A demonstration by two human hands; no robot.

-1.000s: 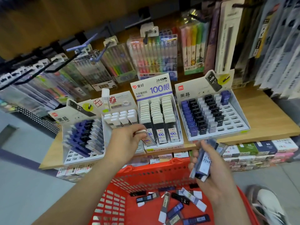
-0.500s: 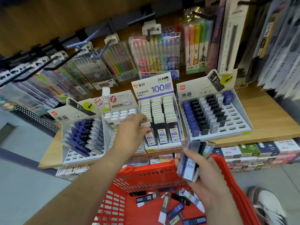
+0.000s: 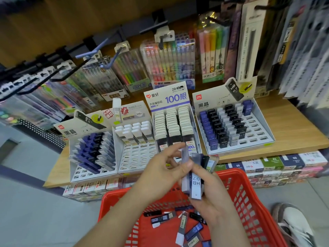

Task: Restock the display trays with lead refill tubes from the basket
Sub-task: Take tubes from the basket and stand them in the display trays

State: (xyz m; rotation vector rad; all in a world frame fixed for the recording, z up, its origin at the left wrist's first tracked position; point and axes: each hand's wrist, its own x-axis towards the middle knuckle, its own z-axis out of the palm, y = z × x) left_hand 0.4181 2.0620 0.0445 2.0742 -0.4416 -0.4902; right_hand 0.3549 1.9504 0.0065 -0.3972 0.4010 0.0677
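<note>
- Clear pen packs (image 3: 169,59) hang from hooks (image 3: 99,49) across the upper left and centre.
- A pastel highlighter pack (image 3: 212,56) hangs at upper right of centre.
- A wooden shelf (image 3: 292,132) runs across the middle.
- Small coloured boxes (image 3: 272,164) line up below the shelf at right.
- A white shoe (image 3: 295,227) stands on the grey floor (image 3: 26,202), lower right.

Stationery shop aisle. Packaged gel pens (image 3: 131,73) and highlighters (image 3: 170,59) are hanging from peg hooks (image 3: 94,49) across the top; branded display trays (image 3: 260,132) holding lead refill tubes (image 3: 220,132) are standing on a wooden shelf (image 3: 293,125) at centre; a red shopping basket (image 3: 249,193) is sitting at the bottom.
</note>
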